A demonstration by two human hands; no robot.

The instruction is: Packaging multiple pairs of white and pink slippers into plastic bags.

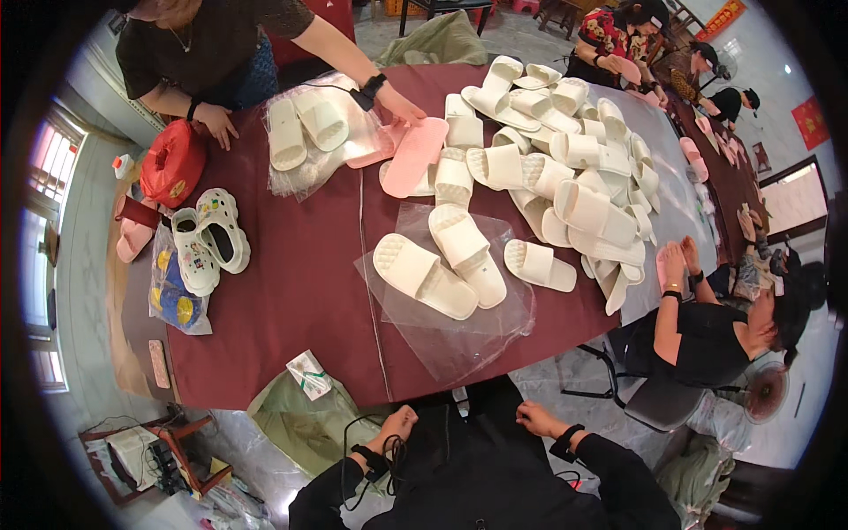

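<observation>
My left hand [400, 426] hangs at the near table edge in front of my body, its fingers curled in and nothing seen in them. Level with it on the other side is my right hand [541, 419], also loosely closed and apart from any shoe. Both wrists wear dark bands; a thin black cable [352, 468] loops by the left one. On the table before me, a pair of cream slippers [424, 276] lies side by side on a clear plastic bag [442, 340]. One smaller cream slipper [540, 266] sits to their right.
A large heap of cream slippers [592, 190] covers the table's right. Across from me a person's hand [402, 108] touches pink soles [415, 159]. White clogs [212, 238] and a red round bag [173, 163] stand left. A co-worker [707, 344] sits at right.
</observation>
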